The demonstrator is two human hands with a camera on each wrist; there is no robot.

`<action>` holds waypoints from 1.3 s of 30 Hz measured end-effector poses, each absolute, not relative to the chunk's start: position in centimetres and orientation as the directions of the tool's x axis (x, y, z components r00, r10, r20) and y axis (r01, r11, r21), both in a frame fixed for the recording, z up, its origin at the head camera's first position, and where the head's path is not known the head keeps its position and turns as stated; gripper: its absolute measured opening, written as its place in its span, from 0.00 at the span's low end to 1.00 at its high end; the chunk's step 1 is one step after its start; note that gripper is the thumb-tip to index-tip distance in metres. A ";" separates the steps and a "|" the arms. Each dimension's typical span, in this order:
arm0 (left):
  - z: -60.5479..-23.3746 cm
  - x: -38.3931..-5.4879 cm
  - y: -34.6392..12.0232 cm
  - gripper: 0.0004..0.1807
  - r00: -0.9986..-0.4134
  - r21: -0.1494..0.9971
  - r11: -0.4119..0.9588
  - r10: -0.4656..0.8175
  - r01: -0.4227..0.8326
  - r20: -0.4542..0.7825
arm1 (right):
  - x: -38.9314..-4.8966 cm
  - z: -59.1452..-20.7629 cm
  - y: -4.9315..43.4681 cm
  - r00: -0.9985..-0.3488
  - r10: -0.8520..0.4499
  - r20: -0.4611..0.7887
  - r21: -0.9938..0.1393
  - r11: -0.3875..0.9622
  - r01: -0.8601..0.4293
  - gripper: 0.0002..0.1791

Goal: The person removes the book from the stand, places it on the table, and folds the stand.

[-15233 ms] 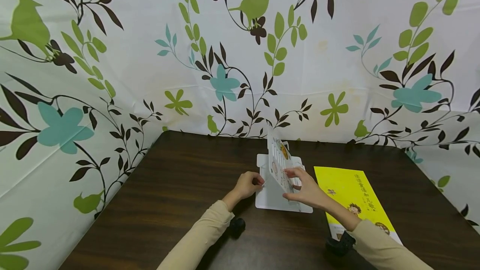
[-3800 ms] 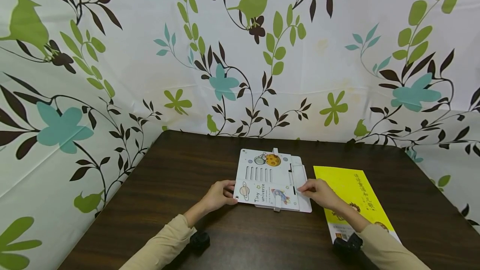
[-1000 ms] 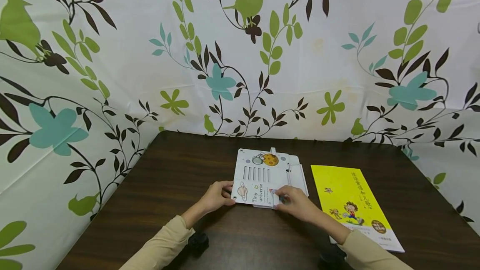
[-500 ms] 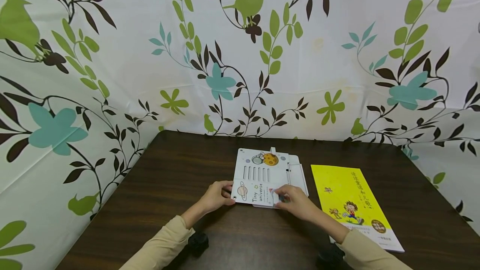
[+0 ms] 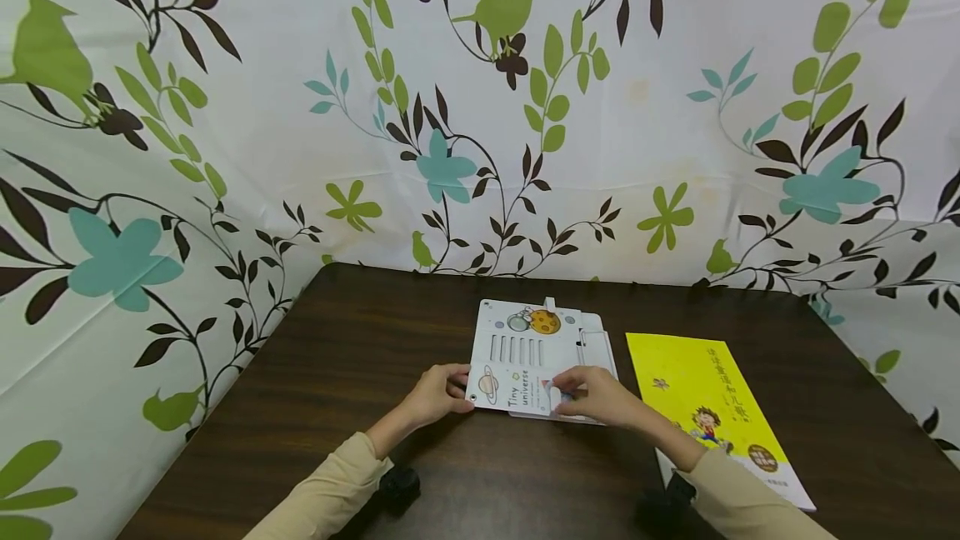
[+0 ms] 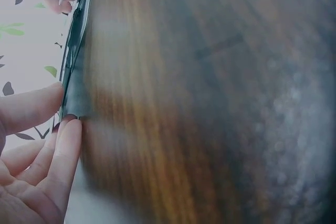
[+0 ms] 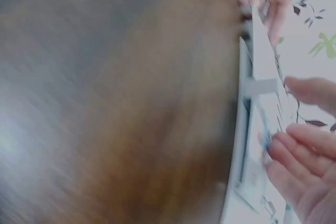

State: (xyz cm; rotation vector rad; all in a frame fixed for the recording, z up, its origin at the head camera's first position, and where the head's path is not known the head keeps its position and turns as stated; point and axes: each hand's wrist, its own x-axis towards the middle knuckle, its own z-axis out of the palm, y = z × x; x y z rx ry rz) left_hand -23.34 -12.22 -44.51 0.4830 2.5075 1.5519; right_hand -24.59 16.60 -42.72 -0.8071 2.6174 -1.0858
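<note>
A white folding book stand (image 5: 507, 352), printed with planets and "Tiny universe", lies folded flat on the table. My left hand (image 5: 429, 394) pinches its near left corner between thumb and fingers, as the left wrist view confirms around the stand's dark edge (image 6: 75, 72). My right hand (image 5: 603, 398) is at the near edge, thumb and fingers loosely bent on either side of a small white clip (image 7: 261, 86). In the right wrist view a gap shows between that thumb and the fingertips (image 7: 275, 142). The palm hides part of the rocket print.
A yellow book (image 5: 693, 390) lies flat to the right, partly under the right forearm. The dark wooden table (image 5: 360, 340) meets a patterned cloth (image 5: 615, 148) at its back edge.
The stand's panel, tilted up fifteen seconds ago, now lies flat. My right hand has gone from the stand's right side to the near clip. Over the last second both hands barely moved.
</note>
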 end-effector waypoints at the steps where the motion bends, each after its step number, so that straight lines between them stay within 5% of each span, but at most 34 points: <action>1: -44.5 -23.3 -12.2 0.32 -0.936 0.892 0.411 0.350 0.190 0.038 | -24.9 -42.6 16.8 -0.827 -0.563 0.018 -0.704 0.580 -0.410 0.21; 24: -44.5 -23.1 -12.3 0.30 -0.936 0.872 0.431 0.344 0.230 0.077 | -36.1 -43.9 16.4 -0.936 -0.339 0.094 -0.711 0.635 -0.302 0.26; 39: -44.7 -23.3 -12.4 0.30 -0.932 0.861 0.445 0.353 0.247 0.085 | -39.0 -43.9 16.1 -0.947 -0.314 0.062 -0.736 0.627 -0.256 0.21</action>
